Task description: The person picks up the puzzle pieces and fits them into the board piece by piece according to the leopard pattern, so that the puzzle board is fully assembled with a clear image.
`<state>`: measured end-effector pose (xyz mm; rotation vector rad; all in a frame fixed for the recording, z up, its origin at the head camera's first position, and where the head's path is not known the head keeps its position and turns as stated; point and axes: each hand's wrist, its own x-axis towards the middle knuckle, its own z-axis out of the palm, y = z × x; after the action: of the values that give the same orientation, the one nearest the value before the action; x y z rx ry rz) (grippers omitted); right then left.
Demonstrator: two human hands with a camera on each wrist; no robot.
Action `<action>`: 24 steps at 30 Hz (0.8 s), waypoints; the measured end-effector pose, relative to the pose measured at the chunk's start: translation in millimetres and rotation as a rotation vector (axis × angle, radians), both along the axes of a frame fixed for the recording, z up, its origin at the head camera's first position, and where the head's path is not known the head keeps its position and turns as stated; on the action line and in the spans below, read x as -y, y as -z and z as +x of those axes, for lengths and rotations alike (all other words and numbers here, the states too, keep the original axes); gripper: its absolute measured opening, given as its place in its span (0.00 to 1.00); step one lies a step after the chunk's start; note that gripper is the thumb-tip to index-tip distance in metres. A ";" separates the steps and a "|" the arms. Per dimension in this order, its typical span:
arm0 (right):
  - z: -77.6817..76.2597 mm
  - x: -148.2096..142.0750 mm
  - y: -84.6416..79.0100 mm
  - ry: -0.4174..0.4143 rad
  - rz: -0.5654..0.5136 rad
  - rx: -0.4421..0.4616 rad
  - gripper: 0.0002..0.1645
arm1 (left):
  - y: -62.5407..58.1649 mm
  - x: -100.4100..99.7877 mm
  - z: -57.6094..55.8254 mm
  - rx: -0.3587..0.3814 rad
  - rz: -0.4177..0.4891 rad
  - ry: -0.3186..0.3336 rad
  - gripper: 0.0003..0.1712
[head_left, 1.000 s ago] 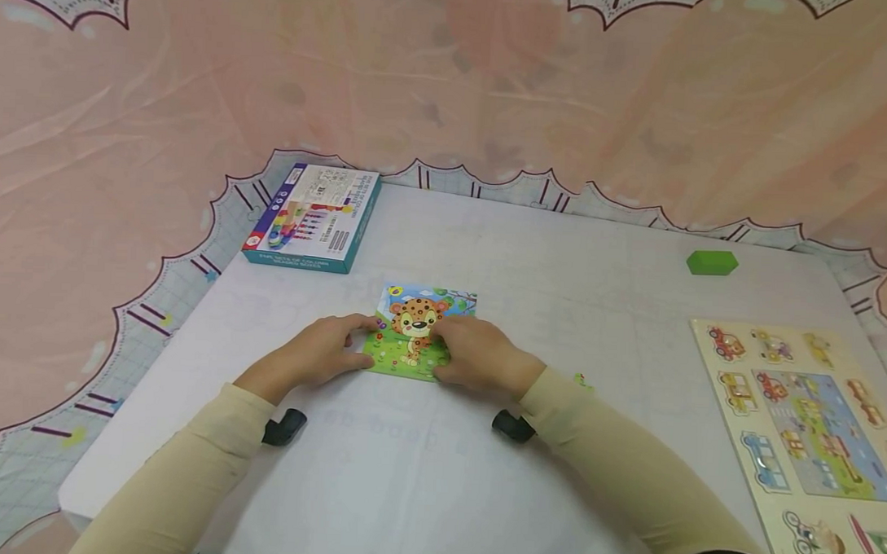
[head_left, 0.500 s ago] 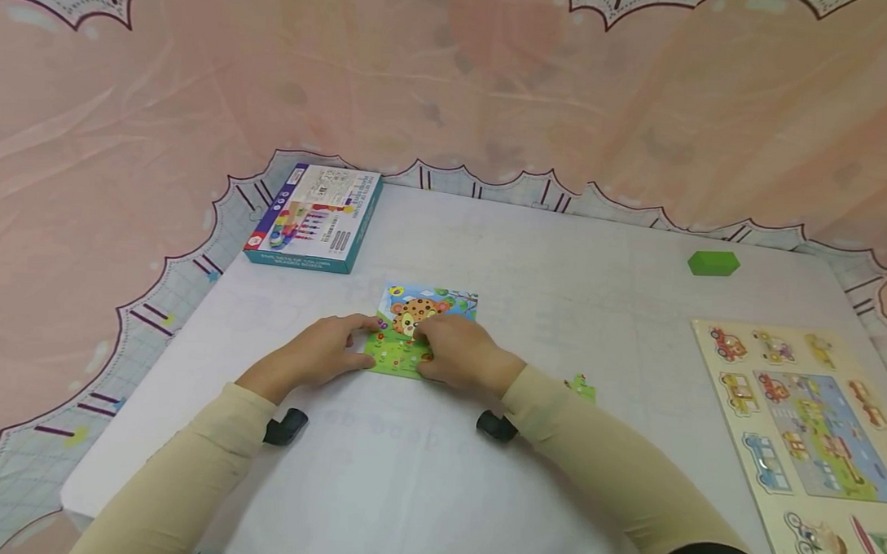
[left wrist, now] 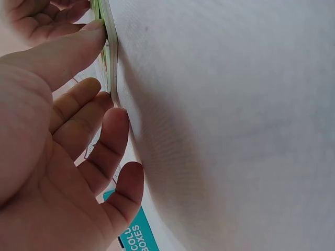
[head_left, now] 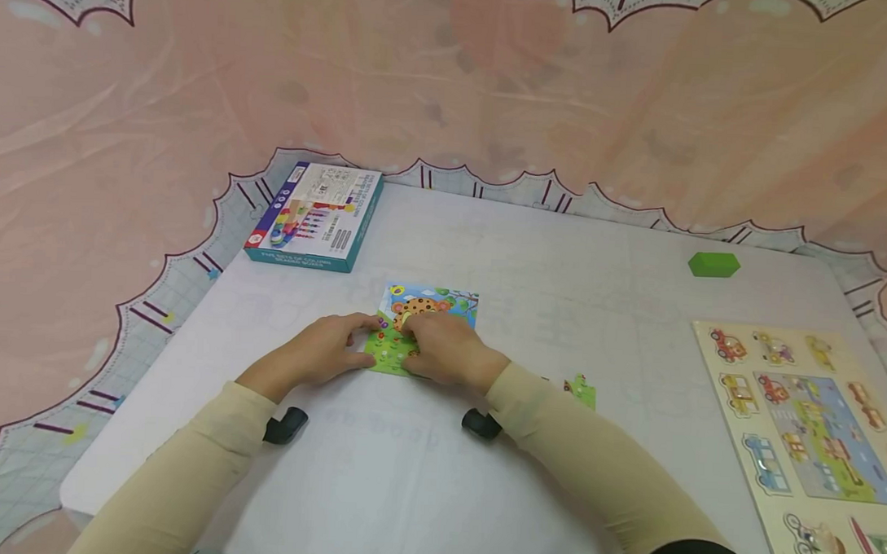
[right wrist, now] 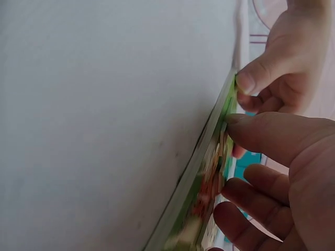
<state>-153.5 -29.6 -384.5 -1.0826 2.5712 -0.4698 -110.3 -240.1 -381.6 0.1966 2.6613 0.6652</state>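
Note:
A small square jigsaw puzzle (head_left: 460, 302) with a cartoon leopard on green and blue lies flat on the white table. My left hand (head_left: 312, 350) holds its left edge, thumb at the near corner and index finger farther up. My right hand (head_left: 452, 346) is over the puzzle's middle, hiding much of the leopard. In the right wrist view, its thumb and fingers (right wrist: 256, 201) are bent at what looks like a raised puzzle piece (right wrist: 222, 149); that piece is mostly hidden. One loose green puzzle piece (head_left: 582, 390) lies beside the right sleeve.
A flat box (head_left: 317, 215) lies at the back left. A green block (head_left: 714, 264) sits at the back right. On the right is a cream puzzle board (head_left: 769, 508) with vehicle pictures. Black wrist cameras (head_left: 286, 426) hang below both wrists.
My right hand has slid left across the puzzle, covering the leopard's face and body. More of the loose green piece shows past the sleeve. The left hand has stayed in place.

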 end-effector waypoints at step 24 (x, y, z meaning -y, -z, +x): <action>1.8 -7.2 2.7 0.026 -0.028 0.011 0.29 | 0.0 -0.6 0.3 0.006 0.003 -0.005 0.34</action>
<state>-151.7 -22.4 -387.1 -1.0541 2.5798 -0.5174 -110.0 -239.5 -381.6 0.1890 2.6561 0.6707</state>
